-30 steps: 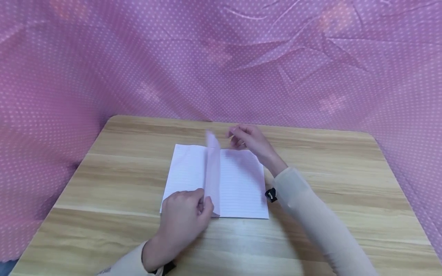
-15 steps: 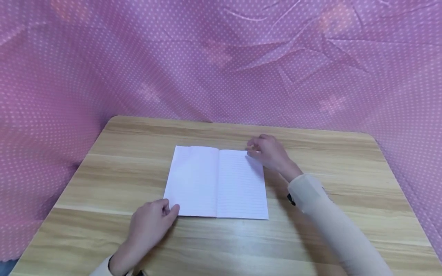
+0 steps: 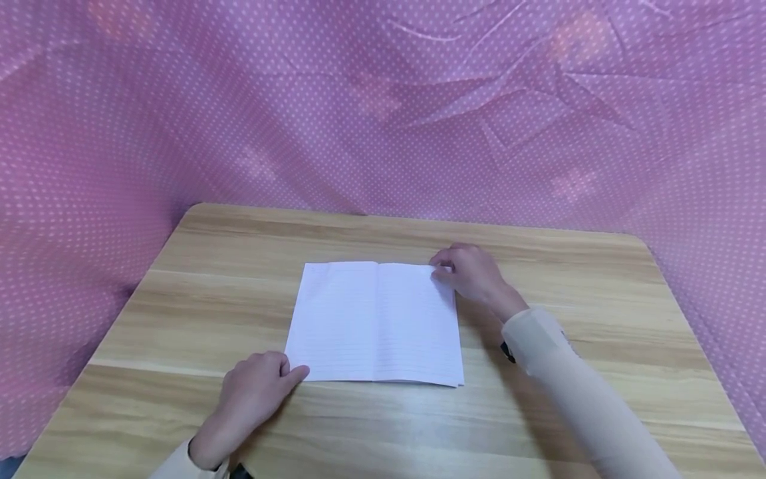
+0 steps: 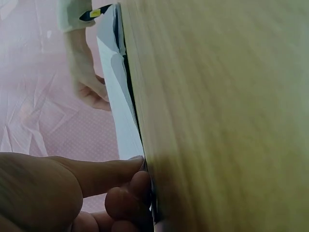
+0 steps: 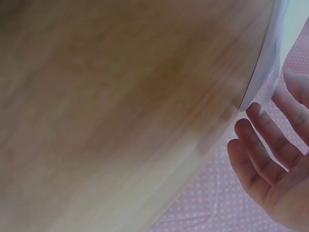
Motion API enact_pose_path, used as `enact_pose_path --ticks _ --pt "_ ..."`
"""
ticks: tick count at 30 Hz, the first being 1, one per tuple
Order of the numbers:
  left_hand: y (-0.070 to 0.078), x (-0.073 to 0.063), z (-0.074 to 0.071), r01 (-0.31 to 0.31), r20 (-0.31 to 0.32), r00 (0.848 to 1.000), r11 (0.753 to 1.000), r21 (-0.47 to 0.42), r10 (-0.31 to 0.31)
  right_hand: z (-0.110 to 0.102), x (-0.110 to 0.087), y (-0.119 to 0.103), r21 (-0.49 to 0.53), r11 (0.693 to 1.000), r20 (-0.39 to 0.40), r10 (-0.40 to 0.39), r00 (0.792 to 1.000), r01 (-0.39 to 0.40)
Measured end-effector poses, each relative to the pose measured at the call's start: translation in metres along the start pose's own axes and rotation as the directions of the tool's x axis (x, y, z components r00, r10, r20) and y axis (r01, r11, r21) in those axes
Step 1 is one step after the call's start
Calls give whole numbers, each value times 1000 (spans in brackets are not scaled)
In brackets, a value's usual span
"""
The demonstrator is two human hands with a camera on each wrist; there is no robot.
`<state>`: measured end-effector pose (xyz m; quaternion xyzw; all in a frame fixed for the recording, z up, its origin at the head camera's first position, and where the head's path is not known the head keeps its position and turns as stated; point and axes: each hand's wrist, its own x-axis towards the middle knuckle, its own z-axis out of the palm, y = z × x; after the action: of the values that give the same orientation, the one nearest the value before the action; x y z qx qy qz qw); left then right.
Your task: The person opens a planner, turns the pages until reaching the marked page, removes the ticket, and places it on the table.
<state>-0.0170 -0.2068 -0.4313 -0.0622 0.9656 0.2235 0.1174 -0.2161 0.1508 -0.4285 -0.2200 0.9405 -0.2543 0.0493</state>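
An open notebook (image 3: 335, 319) with faintly lined white pages lies on the table. At its lower left corner my left hand (image 3: 254, 392) pinches the edge, thumb on top and the other fingers curled at the side. In the left wrist view, the thumb (image 4: 111, 171) presses the notebook's edge (image 4: 120, 116). My right hand (image 3: 475, 276) is at the upper right corner, thumb and index finger at a page corner. The right wrist view shows a page (image 5: 270, 82) bent up between them, while the other fingers (image 5: 260, 159) are loosely extended.
The wooden table (image 3: 179, 319) extends on all sides of the notebook. Pink dotted cloth (image 3: 371, 133) hangs behind it and at both sides. A black wrist strap (image 3: 507, 351) shows under the right sleeve.
A turning page has come down on the left side. My left hand moved left to the lower left corner. My right hand moved right to the upper right corner, where a page now lifts slightly.
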Motion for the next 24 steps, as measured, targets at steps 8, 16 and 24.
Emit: enact_pose_path --ticks 8,16,24 --pt "-1 1 -1 24 18 1000 1000 -1 -24 0 3 -2 57 998 -28 30 999 -29" --pt "-2 3 -3 28 16 999 999 29 -28 -6 6 -5 77 997 -38 6 999 -3" --pt "2 2 -4 39 30 999 998 49 -40 -8 11 -9 289 957 -23 7 1000 0"
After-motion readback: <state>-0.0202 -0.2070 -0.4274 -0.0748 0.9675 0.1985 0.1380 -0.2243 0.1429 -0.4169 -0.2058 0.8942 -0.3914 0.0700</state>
